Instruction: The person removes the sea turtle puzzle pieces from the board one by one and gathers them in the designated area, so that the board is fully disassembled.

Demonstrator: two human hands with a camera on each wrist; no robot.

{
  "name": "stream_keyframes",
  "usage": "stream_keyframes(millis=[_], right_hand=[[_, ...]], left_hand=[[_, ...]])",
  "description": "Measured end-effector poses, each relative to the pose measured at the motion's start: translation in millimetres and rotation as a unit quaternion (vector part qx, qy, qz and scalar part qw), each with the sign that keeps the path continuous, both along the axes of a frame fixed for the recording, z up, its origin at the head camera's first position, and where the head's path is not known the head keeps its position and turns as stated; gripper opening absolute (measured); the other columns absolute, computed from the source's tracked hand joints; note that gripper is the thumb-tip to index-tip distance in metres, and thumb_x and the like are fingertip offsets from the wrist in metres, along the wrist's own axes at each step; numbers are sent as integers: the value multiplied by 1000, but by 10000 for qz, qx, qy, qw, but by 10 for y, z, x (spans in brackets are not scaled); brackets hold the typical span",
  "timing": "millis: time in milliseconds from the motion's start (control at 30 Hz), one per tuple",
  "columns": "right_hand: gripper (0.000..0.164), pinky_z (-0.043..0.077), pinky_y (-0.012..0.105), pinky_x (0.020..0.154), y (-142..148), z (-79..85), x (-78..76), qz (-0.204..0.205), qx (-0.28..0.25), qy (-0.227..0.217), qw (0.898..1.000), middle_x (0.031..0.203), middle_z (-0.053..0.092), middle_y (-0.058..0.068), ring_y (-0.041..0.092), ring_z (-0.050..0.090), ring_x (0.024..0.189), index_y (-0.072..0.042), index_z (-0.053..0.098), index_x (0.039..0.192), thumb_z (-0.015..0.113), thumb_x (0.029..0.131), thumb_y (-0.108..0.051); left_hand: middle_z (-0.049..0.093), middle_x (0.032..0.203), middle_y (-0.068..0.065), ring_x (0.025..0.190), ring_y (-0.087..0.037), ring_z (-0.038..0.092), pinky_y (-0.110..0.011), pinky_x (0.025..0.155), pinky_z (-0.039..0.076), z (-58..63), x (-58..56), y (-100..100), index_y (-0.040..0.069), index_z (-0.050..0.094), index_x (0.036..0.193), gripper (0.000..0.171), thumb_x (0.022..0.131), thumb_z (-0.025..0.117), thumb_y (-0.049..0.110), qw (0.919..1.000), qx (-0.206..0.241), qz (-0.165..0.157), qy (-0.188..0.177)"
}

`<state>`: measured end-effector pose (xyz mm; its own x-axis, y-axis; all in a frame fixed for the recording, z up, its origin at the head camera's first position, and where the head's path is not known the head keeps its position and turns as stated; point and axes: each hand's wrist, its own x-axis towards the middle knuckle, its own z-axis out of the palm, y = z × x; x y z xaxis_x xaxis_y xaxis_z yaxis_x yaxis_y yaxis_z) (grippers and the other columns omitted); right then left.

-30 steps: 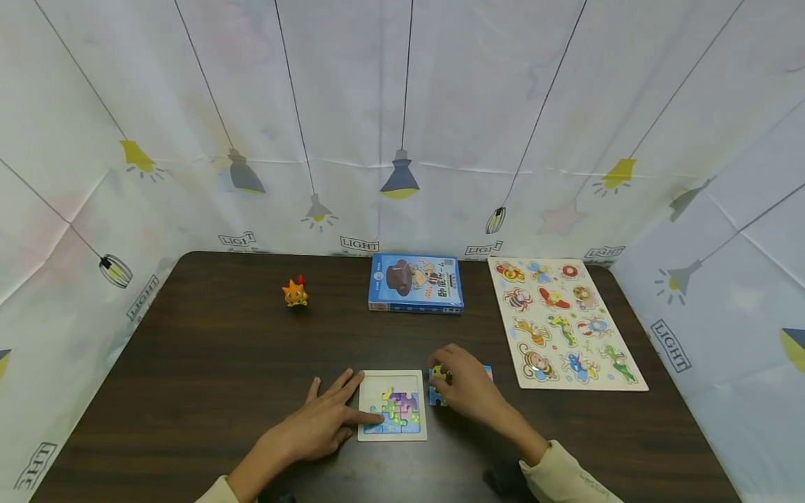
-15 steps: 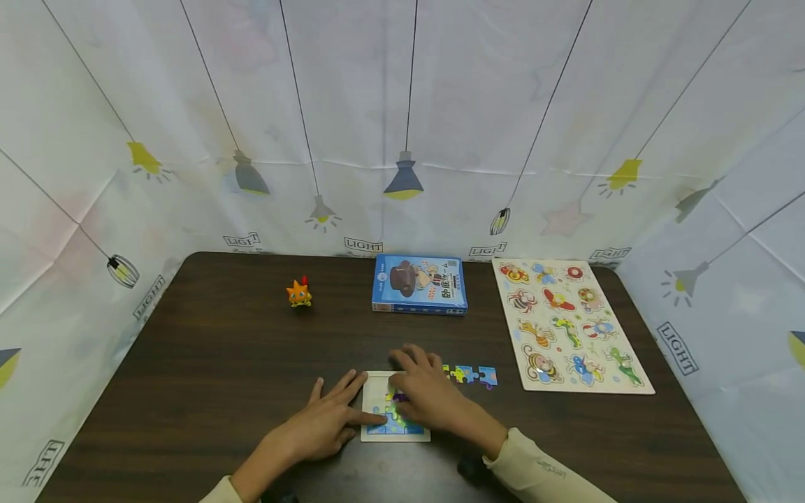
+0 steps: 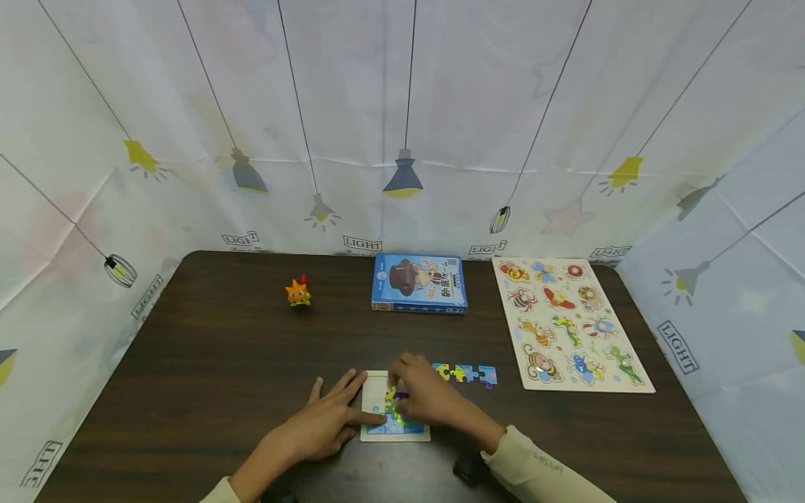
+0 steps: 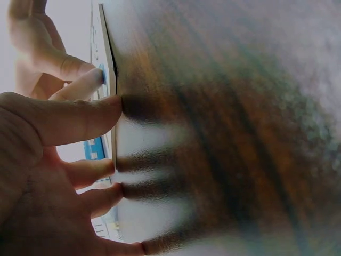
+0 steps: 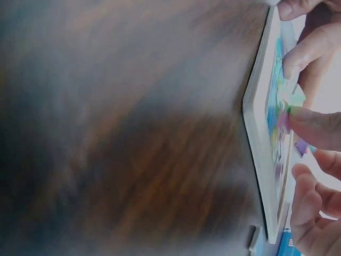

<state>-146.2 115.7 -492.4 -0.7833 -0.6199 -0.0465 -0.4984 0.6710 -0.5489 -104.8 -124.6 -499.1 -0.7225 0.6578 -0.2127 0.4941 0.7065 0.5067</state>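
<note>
A small jigsaw tray (image 3: 376, 385) with a pale frame lies on the table in front of me, its lower part filled with blue, green and purple pieces (image 3: 394, 425). My left hand (image 3: 322, 424) is spread at the tray's left side; its thumb reaches over the frame onto the pieces. Over the tray's right half, my right hand (image 3: 423, 392) pinches a puzzle piece (image 5: 291, 112) with green on it, mostly hidden by the fingers. In the right wrist view the right thumb (image 5: 314, 128) is right down at the picture surface.
Several loose puzzle pieces (image 3: 465, 374) lie in a row right of the tray. Behind stands a blue boxed game (image 3: 419, 283). An orange toy figure (image 3: 298, 293) is at the back left, and a large insect picture board (image 3: 569, 325) lies at the right on the dark table (image 3: 220, 363).
My right hand has moved left from the loose pieces to the tray with a piece, then shifted slightly there with its fingers drawn closer together. The left hand stays put.
</note>
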Motion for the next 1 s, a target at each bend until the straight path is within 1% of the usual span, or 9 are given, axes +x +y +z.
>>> stream_keyframes(millis=[133,233,400,567,700,800,900,1000], right_hand=[[24,43,27,64,10,-15,-12,-56,-545,-392,9977,79,54,-3,11,48,71,-12,60,89,79,83,2],[22,43,24,59,20,-26,-10,-32,-849,-547,9949,74,53,-6,6,47,65,-11,60,87,77,86,3],[20,47,23,61,113,14,-10,-62,-1292,-840,9880,75,56,-8,4,51,67,-11,60,86,77,88,0],[17,45,25,61,411,129,-65,-204,-1556,-1000,9825,77,55,-6,8,52,69,-11,63,87,79,89,-6],[19,42,25,61,739,182,-140,-383,-1369,-878,9859,76,54,-6,9,51,70,-13,62,86,80,88,-7],[19,41,25,61,955,185,-179,-460,-1125,-854,9889,76,53,-6,10,51,70,-12,62,85,80,87,-6],[19,41,25,61,1099,169,-188,-455,-881,-915,9909,75,53,-6,10,50,69,-12,61,84,79,87,-5],[20,42,25,59,1151,128,-180,-415,-738,-896,9924,74,53,-6,8,50,67,-12,61,84,78,87,-3]], left_hand=[[18,169,-16,155,-40,11,-84,107,10,1,6,0,45,62,139,53,98,69,12,10000,14,9,-38],[19,169,-16,155,-40,12,-84,107,11,1,12,3,45,63,139,53,98,69,12,10000,25,36,-51],[20,168,-16,155,-40,13,-84,107,12,-13,18,15,45,63,139,53,98,69,12,10000,31,31,-1],[20,168,-16,155,-40,14,-84,107,12,-22,21,18,45,63,139,53,98,69,12,10000,5,29,-17],[20,169,-16,155,-40,13,-83,108,11,-22,23,7,44,63,138,53,97,69,11,10000,-5,68,-11],[19,169,-15,155,-40,12,-83,108,10,-18,21,3,44,64,138,53,97,69,11,10000,11,90,-8],[19,169,-15,155,-39,12,-83,108,10,-7,18,5,44,63,138,53,98,69,11,10000,9,83,-6],[19,169,-15,155,-40,12,-83,108,10,14,14,4,44,64,138,52,98,69,11,9999,6,98,-24]])
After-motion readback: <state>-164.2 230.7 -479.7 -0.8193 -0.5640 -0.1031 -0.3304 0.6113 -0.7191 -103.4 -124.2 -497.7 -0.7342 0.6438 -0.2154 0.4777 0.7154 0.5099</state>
